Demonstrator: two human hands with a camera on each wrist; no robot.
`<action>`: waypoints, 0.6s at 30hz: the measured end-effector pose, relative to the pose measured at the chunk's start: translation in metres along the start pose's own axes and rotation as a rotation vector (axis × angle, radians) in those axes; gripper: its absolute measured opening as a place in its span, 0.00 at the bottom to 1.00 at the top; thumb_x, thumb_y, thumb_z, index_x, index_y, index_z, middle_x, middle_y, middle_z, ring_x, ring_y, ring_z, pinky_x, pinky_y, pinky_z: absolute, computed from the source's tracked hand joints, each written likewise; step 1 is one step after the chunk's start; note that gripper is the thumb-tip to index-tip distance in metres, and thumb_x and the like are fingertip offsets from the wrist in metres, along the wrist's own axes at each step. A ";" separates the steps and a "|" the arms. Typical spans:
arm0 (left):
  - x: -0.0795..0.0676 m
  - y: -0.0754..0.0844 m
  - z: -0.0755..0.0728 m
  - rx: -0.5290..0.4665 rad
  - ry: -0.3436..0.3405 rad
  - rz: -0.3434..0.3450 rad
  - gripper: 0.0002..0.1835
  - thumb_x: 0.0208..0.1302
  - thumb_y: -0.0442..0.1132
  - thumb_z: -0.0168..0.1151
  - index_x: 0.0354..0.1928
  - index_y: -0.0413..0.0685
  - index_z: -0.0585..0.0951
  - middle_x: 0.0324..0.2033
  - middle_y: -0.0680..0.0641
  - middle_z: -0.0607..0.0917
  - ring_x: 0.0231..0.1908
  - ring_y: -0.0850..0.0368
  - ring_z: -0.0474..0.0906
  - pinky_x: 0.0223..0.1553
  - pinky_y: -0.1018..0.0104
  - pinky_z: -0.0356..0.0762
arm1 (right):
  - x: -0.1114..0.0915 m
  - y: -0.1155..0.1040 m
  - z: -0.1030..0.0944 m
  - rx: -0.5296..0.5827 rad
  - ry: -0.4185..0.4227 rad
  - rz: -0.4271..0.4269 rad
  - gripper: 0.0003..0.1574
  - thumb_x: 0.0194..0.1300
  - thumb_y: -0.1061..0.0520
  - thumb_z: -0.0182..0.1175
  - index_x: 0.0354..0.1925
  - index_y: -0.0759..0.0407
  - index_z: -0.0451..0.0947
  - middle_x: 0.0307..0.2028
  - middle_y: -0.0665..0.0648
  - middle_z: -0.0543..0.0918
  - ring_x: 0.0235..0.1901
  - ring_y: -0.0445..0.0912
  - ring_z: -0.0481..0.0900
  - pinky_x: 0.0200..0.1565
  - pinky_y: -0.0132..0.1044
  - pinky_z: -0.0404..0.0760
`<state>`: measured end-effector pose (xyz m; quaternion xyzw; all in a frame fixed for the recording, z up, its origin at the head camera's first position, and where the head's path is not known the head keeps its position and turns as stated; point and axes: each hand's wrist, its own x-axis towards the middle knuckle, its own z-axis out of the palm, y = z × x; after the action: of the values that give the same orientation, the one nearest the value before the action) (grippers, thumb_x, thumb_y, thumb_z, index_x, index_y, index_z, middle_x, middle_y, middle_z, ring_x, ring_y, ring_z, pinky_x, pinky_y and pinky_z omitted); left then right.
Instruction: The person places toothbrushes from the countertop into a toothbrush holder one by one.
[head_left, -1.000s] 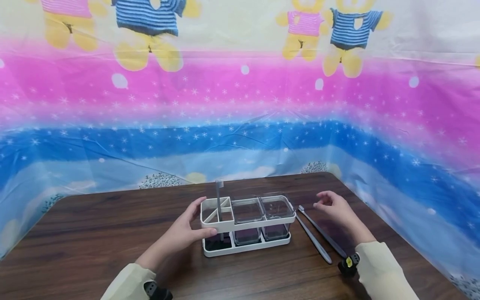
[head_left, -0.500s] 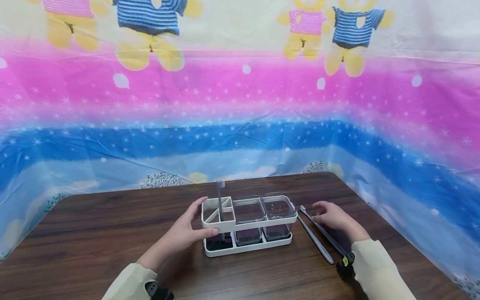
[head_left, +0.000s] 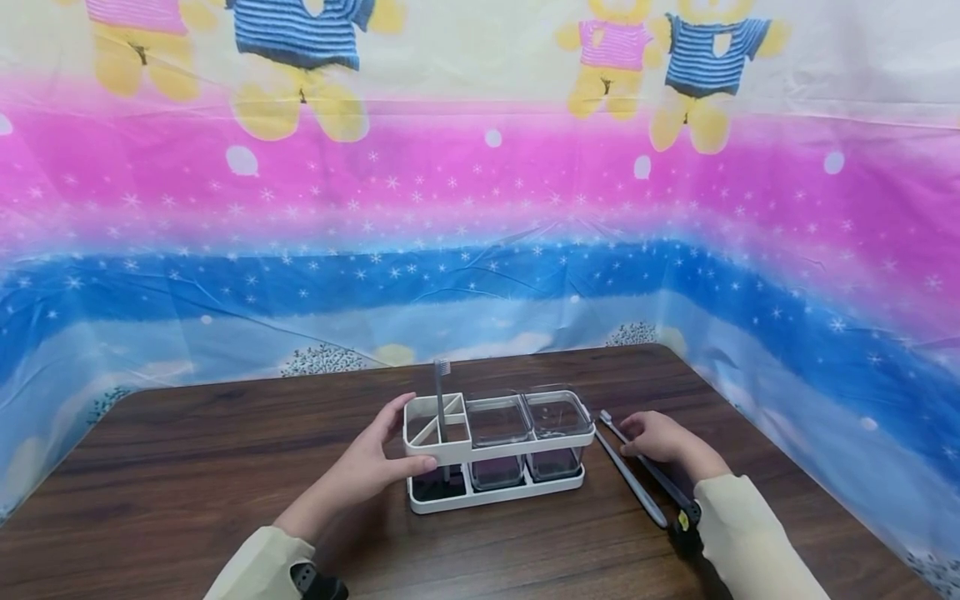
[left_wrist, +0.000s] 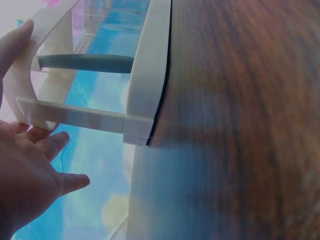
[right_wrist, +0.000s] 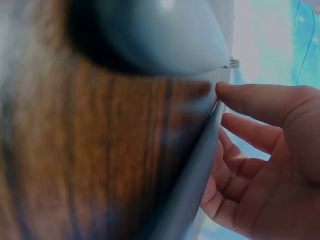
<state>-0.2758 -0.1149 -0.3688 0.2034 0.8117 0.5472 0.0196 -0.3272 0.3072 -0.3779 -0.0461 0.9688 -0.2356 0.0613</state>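
Note:
A white toothbrush holder with two tiers stands mid-table, and my left hand grips its left end, thumb in front and fingers behind. One grey toothbrush stands upright in the divided left section; its dark handle crosses between the tiers in the left wrist view. Right of the holder, two more grey toothbrushes lie on the wood. My right hand pinches the farther-right toothbrush between thumb and index finger, the other fingers curled below. The nearer toothbrush lies alongside it, its blurred handle end large in the right wrist view.
Two clear square cups sit side by side in the holder's middle and right sections. The dark wooden table backs onto a printed curtain of pink and blue, which also runs along the right side.
My right hand has come down and toward me, from above the table beside the toothbrushes onto the right-hand one, its thumb and finger closing there. The left hand and the holder stay put.

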 end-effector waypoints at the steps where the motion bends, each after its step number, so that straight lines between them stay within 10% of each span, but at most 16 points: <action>1: 0.000 0.000 0.000 0.000 0.001 0.000 0.49 0.55 0.44 0.73 0.73 0.49 0.53 0.68 0.39 0.64 0.71 0.39 0.54 0.67 0.35 0.48 | 0.000 0.000 0.000 -0.002 -0.002 0.003 0.27 0.59 0.61 0.64 0.55 0.72 0.74 0.50 0.71 0.79 0.49 0.61 0.78 0.48 0.54 0.77; 18: 0.000 0.000 0.001 -0.007 -0.002 0.004 0.50 0.55 0.44 0.73 0.73 0.49 0.53 0.68 0.39 0.64 0.71 0.39 0.54 0.67 0.35 0.48 | -0.001 0.000 0.000 -0.019 0.001 -0.020 0.20 0.60 0.66 0.60 0.51 0.71 0.78 0.48 0.70 0.81 0.47 0.60 0.80 0.46 0.53 0.79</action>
<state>-0.2761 -0.1142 -0.3691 0.2055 0.8094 0.5497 0.0200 -0.3262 0.3071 -0.3773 -0.0565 0.9705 -0.2271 0.0579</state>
